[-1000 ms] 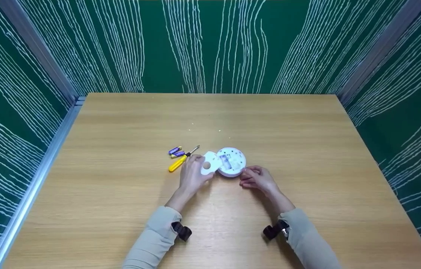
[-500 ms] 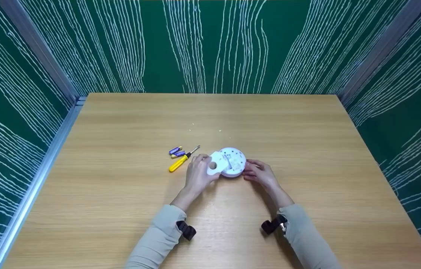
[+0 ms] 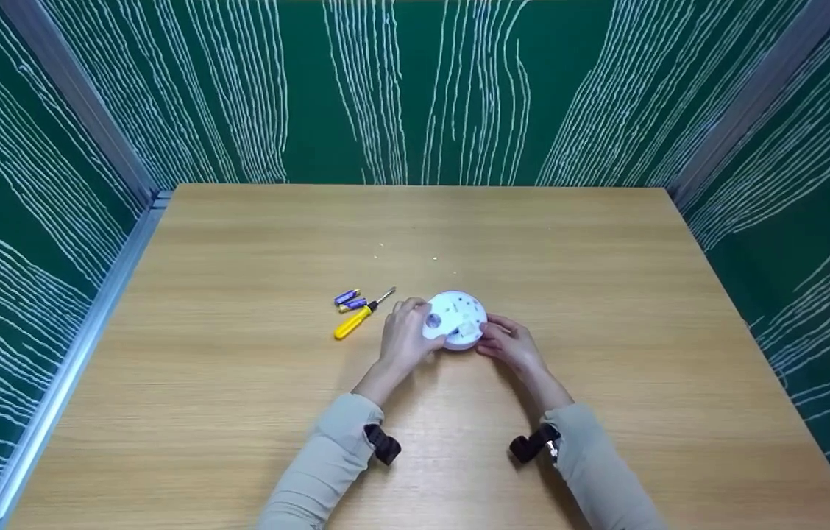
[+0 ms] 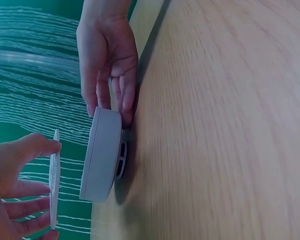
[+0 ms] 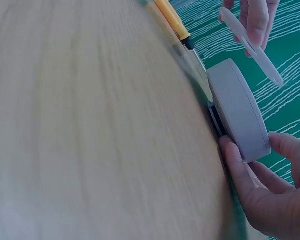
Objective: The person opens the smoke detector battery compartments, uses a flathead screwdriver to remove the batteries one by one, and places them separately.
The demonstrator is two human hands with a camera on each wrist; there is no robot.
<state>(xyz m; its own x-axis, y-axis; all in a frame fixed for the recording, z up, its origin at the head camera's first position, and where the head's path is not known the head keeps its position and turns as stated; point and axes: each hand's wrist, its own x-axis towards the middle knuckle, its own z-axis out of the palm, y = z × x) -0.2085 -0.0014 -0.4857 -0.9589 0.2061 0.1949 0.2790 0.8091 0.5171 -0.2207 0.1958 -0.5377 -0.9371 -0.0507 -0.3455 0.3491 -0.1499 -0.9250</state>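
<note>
A round white device (image 3: 469, 308), resembling a smoke alarm, lies on the table with its dotted side up. My right hand (image 3: 516, 347) grips its right edge, thumb (image 5: 285, 145) on the upper rim and fingers low on the side. Over its left part, my left hand (image 3: 405, 335) holds a thin white mounting plate (image 4: 54, 185) with a round hole, pinched between thumb and fingers. Both wrist views show a gap between plate (image 5: 252, 45) and device. From above, the plate's outline blends into the white device.
Left of the hands lies a yellow-handled screwdriver (image 3: 354, 322), with two purple batteries (image 3: 346, 297) beside its shaft. Several tiny pale bits (image 3: 435, 258) are scattered farther back on the wooden table (image 3: 569, 258). Green walls with white lines (image 3: 356, 88) surround the table's far side and flanks.
My left hand has carried the plate rightward, from beside the device to over its left part. My right hand has shifted slightly up along the device's right edge and now grips it.
</note>
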